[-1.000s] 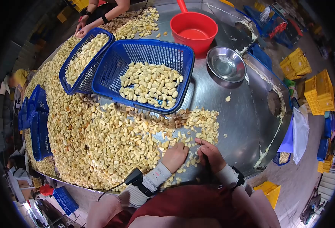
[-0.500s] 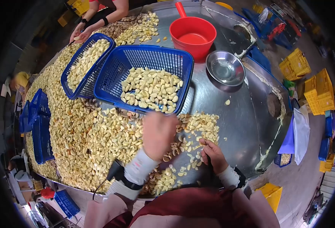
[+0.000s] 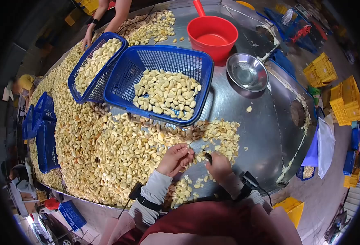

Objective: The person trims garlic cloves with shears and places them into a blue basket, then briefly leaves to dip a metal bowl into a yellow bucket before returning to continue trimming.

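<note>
My left hand (image 3: 176, 159) is closed above the heap, with a small pale piece (image 3: 189, 149) between thumb and fingertips. Just right of it, my right hand (image 3: 221, 166) is wrapped round a small dark tool (image 3: 208, 157), perhaps a knife; most of it is hidden. Beneath both hands spreads a heap of cream-coloured, clove-shaped pieces (image 3: 118, 141), resembling peeled garlic. Beyond them stands a blue mesh basket (image 3: 124, 67), partly filled with cleaner pale pieces (image 3: 167, 92). A second blue basket (image 3: 79, 61), fuller, leans at its left.
A red dipper (image 3: 212, 34) and a steel bowl (image 3: 247, 72) sit on the metal table (image 3: 261, 130). At the far left, another person's hands (image 3: 88, 38) reach into the heap. Blue baskets (image 3: 47, 143) stand along the left edge; yellow crates (image 3: 345, 100) are on the floor at right.
My left hand has drawn back from the large basket's near rim, coming down beside my right hand. My right hand has turned slightly inward. The other person's hands have dropped behind the smaller basket.
</note>
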Tool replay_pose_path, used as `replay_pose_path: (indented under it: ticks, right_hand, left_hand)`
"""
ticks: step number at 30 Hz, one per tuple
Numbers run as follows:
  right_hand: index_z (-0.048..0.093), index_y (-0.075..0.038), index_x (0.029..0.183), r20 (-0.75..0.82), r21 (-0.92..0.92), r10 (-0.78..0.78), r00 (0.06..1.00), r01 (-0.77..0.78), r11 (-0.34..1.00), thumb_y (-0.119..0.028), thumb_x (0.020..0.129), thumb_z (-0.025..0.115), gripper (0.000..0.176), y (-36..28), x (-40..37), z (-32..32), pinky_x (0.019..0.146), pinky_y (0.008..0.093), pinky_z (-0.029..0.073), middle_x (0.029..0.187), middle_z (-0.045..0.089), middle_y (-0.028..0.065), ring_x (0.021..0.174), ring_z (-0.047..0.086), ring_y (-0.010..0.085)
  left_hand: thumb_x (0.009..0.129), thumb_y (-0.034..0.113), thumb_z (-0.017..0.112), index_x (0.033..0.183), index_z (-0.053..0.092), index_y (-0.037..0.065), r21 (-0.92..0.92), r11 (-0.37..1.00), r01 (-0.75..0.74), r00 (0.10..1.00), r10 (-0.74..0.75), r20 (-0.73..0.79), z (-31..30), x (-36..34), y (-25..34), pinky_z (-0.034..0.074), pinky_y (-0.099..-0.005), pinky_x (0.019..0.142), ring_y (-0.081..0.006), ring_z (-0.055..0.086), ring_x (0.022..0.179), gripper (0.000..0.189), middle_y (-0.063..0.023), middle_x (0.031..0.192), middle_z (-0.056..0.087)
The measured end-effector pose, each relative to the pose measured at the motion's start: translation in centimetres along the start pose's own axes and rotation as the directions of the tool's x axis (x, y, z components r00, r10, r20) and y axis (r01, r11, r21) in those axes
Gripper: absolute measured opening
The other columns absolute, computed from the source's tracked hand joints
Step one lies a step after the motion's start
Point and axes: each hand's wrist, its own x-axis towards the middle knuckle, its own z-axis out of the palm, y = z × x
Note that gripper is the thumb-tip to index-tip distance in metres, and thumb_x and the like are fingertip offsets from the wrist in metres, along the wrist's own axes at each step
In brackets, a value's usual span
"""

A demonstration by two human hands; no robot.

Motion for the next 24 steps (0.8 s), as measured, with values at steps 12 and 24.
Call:
replay_pose_path:
  ticks: [12, 24]
  right_hand:
    - [0.058, -0.003, 0.110, -0.011, 0.239, -0.105, 0.994, 0.105, 0.965, -0.007, 0.078, 0.062, 0.032, -2.8, 2.7, -2.6, 0.075, 0.0423, 0.049, 0.099, 0.058, 0.0173, 0.087, 0.060, 0.0371]
    - [0.054, -0.012, 0.123, 0.022, -0.182, -0.081, 0.996, 0.083, 0.980, -0.013, 0.075, 0.067, 0.050, -1.2, 4.3, -4.9, 0.064, 0.0416, 0.051, 0.099, 0.050, 0.0127, 0.072, 0.061, 0.0305]
  left_hand:
    - [0.094, 0.015, 0.048, 0.095, 0.057, 0.000, -0.040, 0.975, -0.221, 0.962, 0.211, -0.174, -0.4, -1.5, -0.3, 0.043, -0.0268, 0.057, -0.0155, 0.051, 0.064, 0.018, -0.0028, 0.075, 0.053]
    - [0.084, 0.016, 0.059, 0.096, 0.066, 0.006, 0.977, -0.085, -0.193, 0.699, 0.687, 0.198, 0.7, 0.2, -3.4, 0.047, -0.0419, 0.062, -0.0327, 0.059, 0.073, 0.017, -0.0164, 0.078, 0.058]
